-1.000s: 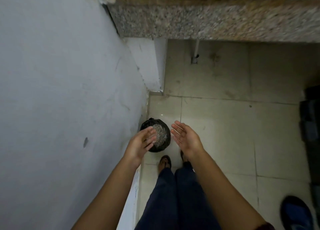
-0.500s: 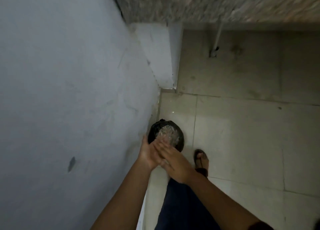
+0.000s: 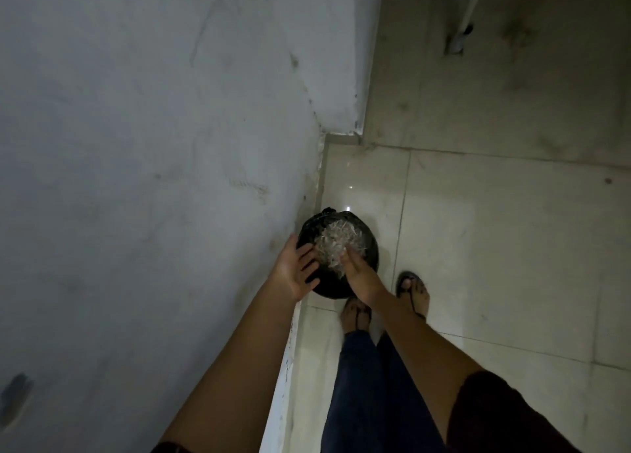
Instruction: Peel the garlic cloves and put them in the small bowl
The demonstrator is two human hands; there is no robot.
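A small bin lined with a black bag (image 3: 371,247) stands on the floor against the wall. A pile of pale garlic skins (image 3: 336,242) lies inside it. My left hand (image 3: 294,271) is held over the bin's left rim, palm up with fingers spread, holding nothing. My right hand (image 3: 359,275) hangs over the bin's near side with its back to me and fingers pointing down at the skins; I see nothing in it. No garlic cloves and no small bowl are in view.
A grey wall (image 3: 153,179) fills the left side, with a white skirting strip (image 3: 285,367) along its foot. Pale floor tiles (image 3: 495,247) spread to the right. My sandalled feet (image 3: 411,292) stand just behind the bin. A white pipe (image 3: 466,15) runs down at top right.
Half a second ago my hands were pressed together over the bin; now they have parted, the left palm turned up. The view has dropped closer to the bin.
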